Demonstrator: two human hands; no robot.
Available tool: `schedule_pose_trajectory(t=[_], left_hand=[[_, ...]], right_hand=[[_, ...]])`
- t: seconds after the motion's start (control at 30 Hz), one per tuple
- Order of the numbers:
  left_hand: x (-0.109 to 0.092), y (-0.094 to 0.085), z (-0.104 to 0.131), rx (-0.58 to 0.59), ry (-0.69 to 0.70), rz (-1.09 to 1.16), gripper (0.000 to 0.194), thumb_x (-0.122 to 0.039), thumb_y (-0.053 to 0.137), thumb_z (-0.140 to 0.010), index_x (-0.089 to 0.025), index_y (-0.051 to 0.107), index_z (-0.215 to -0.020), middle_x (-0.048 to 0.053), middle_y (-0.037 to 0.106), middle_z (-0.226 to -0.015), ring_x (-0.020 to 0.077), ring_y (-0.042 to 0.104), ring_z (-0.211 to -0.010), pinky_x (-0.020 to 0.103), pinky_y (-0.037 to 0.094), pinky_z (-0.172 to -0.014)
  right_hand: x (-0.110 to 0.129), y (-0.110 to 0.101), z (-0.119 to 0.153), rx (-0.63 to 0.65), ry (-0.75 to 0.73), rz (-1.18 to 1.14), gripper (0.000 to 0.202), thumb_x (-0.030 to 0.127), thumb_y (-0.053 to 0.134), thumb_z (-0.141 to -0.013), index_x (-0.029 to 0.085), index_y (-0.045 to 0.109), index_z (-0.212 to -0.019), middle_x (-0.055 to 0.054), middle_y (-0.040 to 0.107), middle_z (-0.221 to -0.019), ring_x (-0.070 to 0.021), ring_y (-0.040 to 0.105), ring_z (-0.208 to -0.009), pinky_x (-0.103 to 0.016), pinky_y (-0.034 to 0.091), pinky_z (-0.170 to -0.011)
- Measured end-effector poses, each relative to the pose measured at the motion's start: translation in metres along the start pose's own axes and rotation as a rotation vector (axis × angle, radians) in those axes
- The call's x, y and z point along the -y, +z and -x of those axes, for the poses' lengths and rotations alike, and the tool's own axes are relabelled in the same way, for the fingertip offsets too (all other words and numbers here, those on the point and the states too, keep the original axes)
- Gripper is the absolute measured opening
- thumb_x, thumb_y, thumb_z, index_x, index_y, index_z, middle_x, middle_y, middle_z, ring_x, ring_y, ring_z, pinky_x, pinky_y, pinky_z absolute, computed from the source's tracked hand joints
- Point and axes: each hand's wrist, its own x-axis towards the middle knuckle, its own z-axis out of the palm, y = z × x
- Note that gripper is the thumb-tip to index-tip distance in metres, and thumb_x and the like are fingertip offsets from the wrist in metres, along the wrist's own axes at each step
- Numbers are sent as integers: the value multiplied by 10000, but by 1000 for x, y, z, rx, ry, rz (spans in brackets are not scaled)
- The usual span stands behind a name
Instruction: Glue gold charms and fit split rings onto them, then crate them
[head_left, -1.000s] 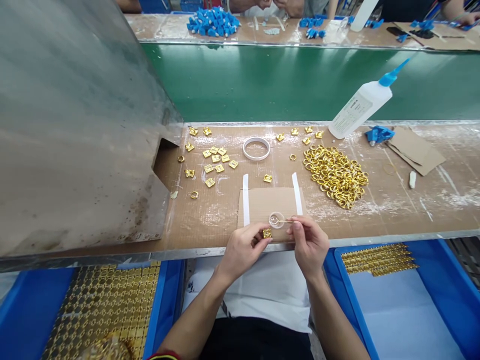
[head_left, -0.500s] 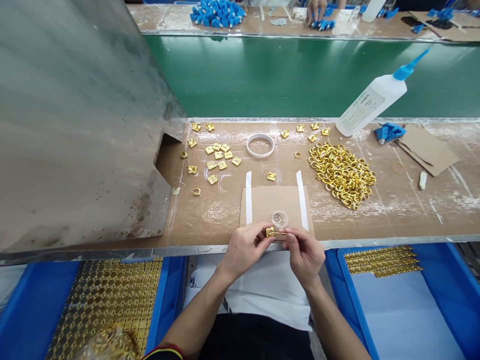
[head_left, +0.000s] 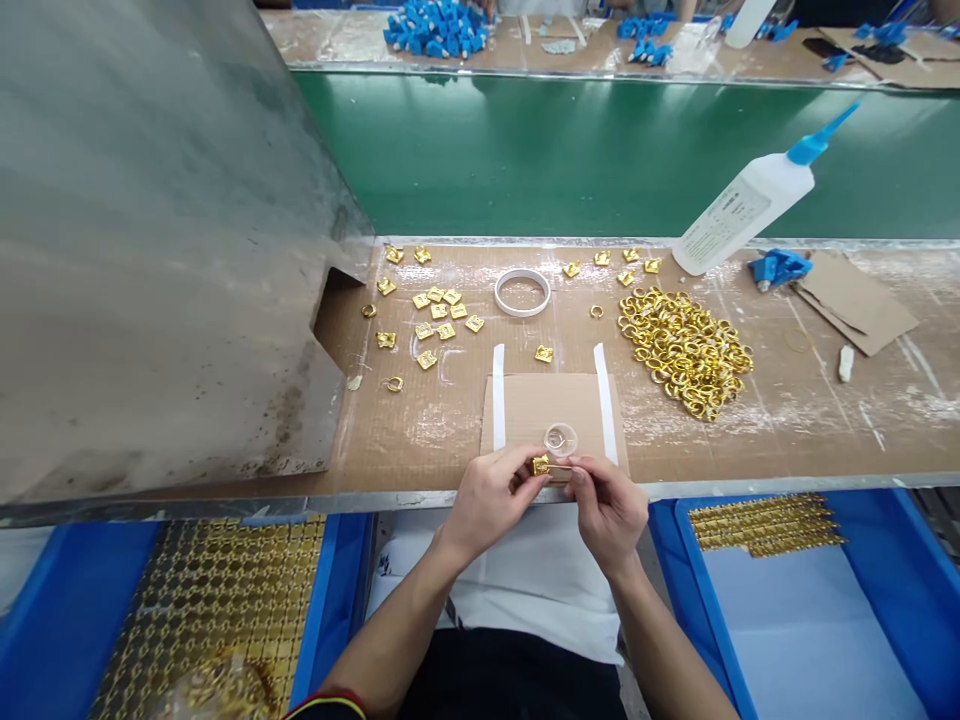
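Between the thumb and fingers of my left hand (head_left: 491, 505) is a small square gold piece (head_left: 540, 465). My right hand (head_left: 611, 508) pinches a thin stick (head_left: 559, 467), and its tip reaches the gold piece. Just beyond my fingertips, a small clear round dish (head_left: 561, 440) sits on a cardboard sheet (head_left: 551, 400) crossed by two white strips. One more square gold piece (head_left: 544, 353) lies past the sheet's far edge. What fine detail the tip touches is too small to make out.
A heap of gold rings (head_left: 684, 350) lies right, several square gold pieces (head_left: 439, 312) left. A white tape ring (head_left: 523, 292), tilted bottle (head_left: 742, 210) and blue clamp (head_left: 780, 268) stand behind. A metal housing (head_left: 165, 250) walls the left side; blue trays (head_left: 922, 570) flank my lap.
Both my hands stay almost in place, the stick's tip still at the gold piece. Across the green divider, another person's hand has left the blue clamps at the top middle.
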Motion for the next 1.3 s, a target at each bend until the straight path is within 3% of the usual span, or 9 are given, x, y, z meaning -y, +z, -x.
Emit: schedule_pose_trajectory(t=[0.17,0.37,0.5,0.6,0.7,0.8,0.87,1.0,1.3], left_hand=[[0,0,0,4,-13,5,200,-183,663,-889,-183,720,-1081,12,722,-760,117,598,-566,200,465,-511],[-2,-3,2,-13,-3,63,202,-182,657,-882,-156,723,-1071,7,684,-702,124,608,-573,199,470,-516],[-1,-6,4,-76,86,114,171,-178,679,-874,-137,730,-1032,13,679,-719,102,574,-548,189,465,-520],[2,-10,6,-136,175,153,153,-217,713,-870,-142,733,-1002,8,667,-710,100,561,-554,193,471,-538],[5,-13,11,-190,215,191,159,-250,728,-867,-152,731,-992,8,655,-713,110,575,-585,201,477,-547],[2,-18,21,-221,221,202,166,-287,732,-871,-162,732,-981,12,655,-724,122,596,-618,218,499,-583],[-2,-21,31,-233,205,195,190,-319,733,-877,-165,730,-989,13,656,-727,128,605,-631,230,511,-609],[-15,-31,57,-253,209,152,233,-364,736,-882,-165,724,-1004,17,660,-724,132,603,-621,233,503,-594],[-37,-54,117,-384,156,110,225,-362,738,-882,-152,727,-962,-1,602,-699,119,563,-620,230,478,-600]], right_hand=[[-3,-1,3,-11,45,-63,147,164,604,-965,235,722,-1016,-38,788,-900,-116,649,-518,-232,546,-488],[1,-2,-8,-176,139,-145,123,219,613,-971,225,736,-960,-25,697,-887,-84,599,-499,-204,492,-416],[2,1,-20,-110,175,-7,153,283,624,-958,206,749,-915,-46,660,-883,-114,621,-573,-230,529,-459],[-1,2,-22,-50,173,45,163,314,620,-954,201,723,-1010,-75,650,-965,-132,643,-645,-256,567,-531],[-1,1,-15,-158,163,15,254,355,607,-960,199,628,-1160,-112,606,-1143,-126,655,-679,-274,587,-571],[11,-2,-2,-226,124,31,179,363,573,-982,197,639,-1001,-61,631,-946,-131,621,-635,-276,546,-567],[25,0,7,-45,186,-16,254,387,547,-998,198,651,-863,-16,607,-725,-136,580,-578,-261,496,-535],[54,13,14,433,423,-369,440,573,540,-963,195,628,-756,12,554,-586,-125,518,-507,-242,446,-482],[92,33,16,800,527,-620,431,586,674,-878,183,615,-741,22,551,-618,-98,471,-527,-224,425,-510]])
